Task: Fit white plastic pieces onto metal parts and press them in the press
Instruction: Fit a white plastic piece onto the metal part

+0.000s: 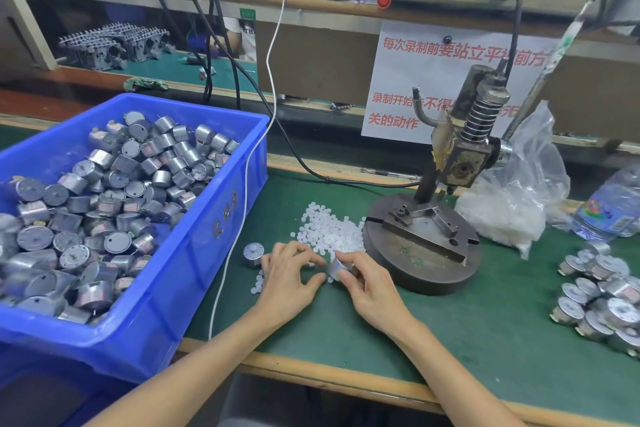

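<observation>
A silver cylindrical metal part (337, 269) lay tilted in the right hand (369, 284), at the edge of a loose heap of tiny white plastic pieces (329, 232) beside the dark round-based press (424, 253).

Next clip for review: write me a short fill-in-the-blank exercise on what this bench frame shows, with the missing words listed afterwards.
1. The unfitted metal parts fill a ____ crate.
2. The single metal part is gripped by the person's ____ hand.
3. The loose plastic pieces beside the press are ____.
4. The work mat is ____.

Missing words: blue; right; white; green.
</observation>
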